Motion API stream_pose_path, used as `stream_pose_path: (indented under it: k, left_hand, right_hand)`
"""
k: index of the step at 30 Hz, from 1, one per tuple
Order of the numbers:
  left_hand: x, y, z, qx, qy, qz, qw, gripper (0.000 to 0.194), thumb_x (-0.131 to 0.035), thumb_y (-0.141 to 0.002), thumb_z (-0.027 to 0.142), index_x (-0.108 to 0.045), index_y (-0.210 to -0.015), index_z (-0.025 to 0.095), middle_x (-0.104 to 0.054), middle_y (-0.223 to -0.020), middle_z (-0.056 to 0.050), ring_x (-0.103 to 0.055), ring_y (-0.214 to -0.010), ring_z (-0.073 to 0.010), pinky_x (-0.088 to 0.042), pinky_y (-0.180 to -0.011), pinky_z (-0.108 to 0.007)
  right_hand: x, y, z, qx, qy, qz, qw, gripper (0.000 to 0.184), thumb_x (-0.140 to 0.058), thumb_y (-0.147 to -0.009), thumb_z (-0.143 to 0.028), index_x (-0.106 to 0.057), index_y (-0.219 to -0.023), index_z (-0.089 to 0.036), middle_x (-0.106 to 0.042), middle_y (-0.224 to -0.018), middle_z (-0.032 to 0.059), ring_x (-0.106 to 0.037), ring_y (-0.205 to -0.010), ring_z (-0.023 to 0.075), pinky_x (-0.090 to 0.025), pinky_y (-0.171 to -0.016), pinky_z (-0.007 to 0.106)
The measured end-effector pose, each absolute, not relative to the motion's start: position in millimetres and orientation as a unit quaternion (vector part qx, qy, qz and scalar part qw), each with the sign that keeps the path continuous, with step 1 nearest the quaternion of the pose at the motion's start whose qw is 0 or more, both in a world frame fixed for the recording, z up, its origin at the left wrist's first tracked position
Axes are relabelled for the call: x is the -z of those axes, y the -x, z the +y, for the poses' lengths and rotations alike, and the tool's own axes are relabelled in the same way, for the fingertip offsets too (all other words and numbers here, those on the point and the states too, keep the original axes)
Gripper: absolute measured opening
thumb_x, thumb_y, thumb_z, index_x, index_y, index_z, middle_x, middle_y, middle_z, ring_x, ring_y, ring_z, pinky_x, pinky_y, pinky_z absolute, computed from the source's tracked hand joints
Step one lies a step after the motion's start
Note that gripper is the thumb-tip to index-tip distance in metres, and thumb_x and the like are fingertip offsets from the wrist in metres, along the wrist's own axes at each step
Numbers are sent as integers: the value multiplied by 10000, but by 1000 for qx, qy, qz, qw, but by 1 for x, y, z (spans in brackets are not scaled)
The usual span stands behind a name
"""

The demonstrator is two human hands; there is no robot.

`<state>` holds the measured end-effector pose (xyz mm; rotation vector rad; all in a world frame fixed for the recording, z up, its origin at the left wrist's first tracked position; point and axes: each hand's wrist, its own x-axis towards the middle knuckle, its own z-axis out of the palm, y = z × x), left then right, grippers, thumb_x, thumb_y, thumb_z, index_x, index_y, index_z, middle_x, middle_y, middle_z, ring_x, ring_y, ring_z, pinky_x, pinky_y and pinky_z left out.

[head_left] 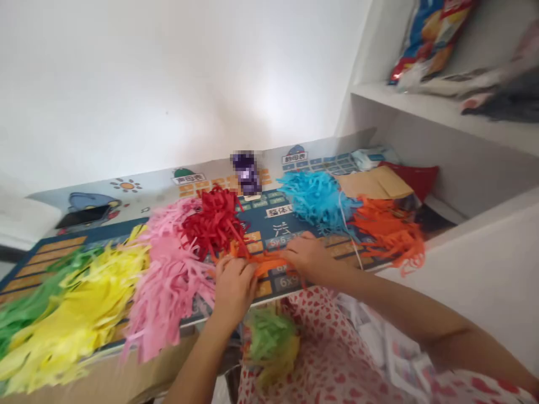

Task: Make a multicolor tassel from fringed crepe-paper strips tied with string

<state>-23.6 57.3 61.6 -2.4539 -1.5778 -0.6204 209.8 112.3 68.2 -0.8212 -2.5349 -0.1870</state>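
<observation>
Between my two hands an orange fringed paper strip (pixel 269 262) lies stretched over the mat near the table's front edge. My left hand (pixel 234 283) is closed on its left end, fingertips pressed down. The other end is under the curled fingers of my right hand (pixel 306 257). Just beyond my left hand sits a red fringed paper bunch (pixel 214 221). A pink fringed bunch (pixel 170 280) lies to its left. Past my right hand are a blue fringed bunch (pixel 315 196) and an orange fringed bunch (pixel 387 230), with a white string (pixel 349 230) between them.
Yellow (pixel 84 308) and green (pixel 46 286) fringed bunches cover the table's left side. A phone (pixel 84 217) lies at the back left, and a pixelated dark object (pixel 247 173) stands at the back. Brown paper (pixel 374 182) is at the right, below a white shelf (pixel 446 109). A green-yellow bunch (pixel 272 342) rests on my lap.
</observation>
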Motion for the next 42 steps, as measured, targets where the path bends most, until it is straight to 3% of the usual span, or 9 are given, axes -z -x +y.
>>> stream_pose_path:
  k: [2, 6, 11, 17, 23, 26, 31, 37, 42]
  left_hand:
    - [-65, 23, 54, 208, 799, -560, 67, 161, -575, -867, 261, -682, -970, 198, -673, -983, -104, -576, -975, -272, -360, -958, -470]
    - [-74, 14, 53, 210, 818, -535, -14, 554, -663, -812, 460, -543, -1288, 204, -551, -1360, -142, -454, -1259, -311, -276, -1083, -506]
    - [-72, 6, 64, 184, 840, -500, -104, 546, -608, -854, 524, -527, -1300, 219, -657, -1242, -107, -554, -1158, -269, -181, -1124, -517]
    - [-67, 14, 74, 172, 828, -506, -168, 321, -556, -905, 457, -633, -1109, 220, -715, -1046, -55, -611, -979, -221, -315, -1004, -432]
    - [-65, 26, 48, 115, 843, -522, -61, 89, -626, -868, 263, -647, -808, 200, -669, -766, -22, -596, -810, -204, -327, -935, -416]
    - [-57, 23, 24, 113, 819, -562, 34, 129, -566, -905, 216, -655, -812, 209, -660, -771, -34, -570, -808, -215, -336, -865, -400]
    - [-31, 10, -2, 184, 796, -570, 92, 108, -568, -908, 187, -669, -890, 222, -713, -880, -23, -587, -804, -187, -343, -792, -358]
    - [-10, 5, -7, 255, 785, -561, 67, 178, -517, -915, 104, -650, -931, 221, -755, -1009, 2, -664, -955, -156, -354, -892, -358]
    - [-6, -5, 2, 269, 801, -532, 46, 211, -462, -931, 96, -608, -1046, 194, -755, -1040, -37, -682, -996, -169, -325, -1002, -397]
  right_hand:
    - [-65, -215, 115, 91, 287, -922, 243, 119, -564, -934, -274, -648, -923, -190, -630, -793, 32, -508, -754, 171, -278, -730, 336]
    - [-63, -218, 113, 135, 251, -918, 277, 165, -489, -960, -176, -654, -955, -189, -639, -785, 24, -503, -748, 161, -286, -757, 345]
    - [-60, -221, 108, 144, 240, -919, 276, 214, -438, -989, -204, -651, -964, -209, -671, -818, 21, -502, -748, 154, -298, -765, 351]
    - [-46, -231, 110, 134, 259, -918, 269, 182, -470, -974, -188, -651, -992, -194, -683, -844, 26, -531, -772, 158, -312, -780, 359]
    - [-68, -249, 110, 13, 317, -932, 176, 330, -654, -844, -207, -620, -1172, -219, -674, -1089, 74, -574, -996, 234, -357, -886, 402]
    - [-85, -242, 100, -73, 307, -921, 227, 428, -648, -866, -322, -566, -1262, -184, -604, -1279, 118, -513, -1199, 254, -356, -1002, 413]
    - [-64, -188, 90, -168, 219, -941, 194, 248, -448, -987, -300, -639, -1118, -212, -694, -1156, 47, -607, -1091, 160, -311, -1085, 373]
    - [-36, -199, 116, -26, 465, -862, 202, 398, -495, -955, -363, -579, -1273, -139, -583, -1336, 163, -464, -1299, 329, -191, -1105, 580]
    - [-49, -216, 87, -87, 316, -907, 264, 381, -535, -919, -402, -593, -1225, -183, -672, -1202, 114, -594, -1129, 229, -270, -1099, 440]
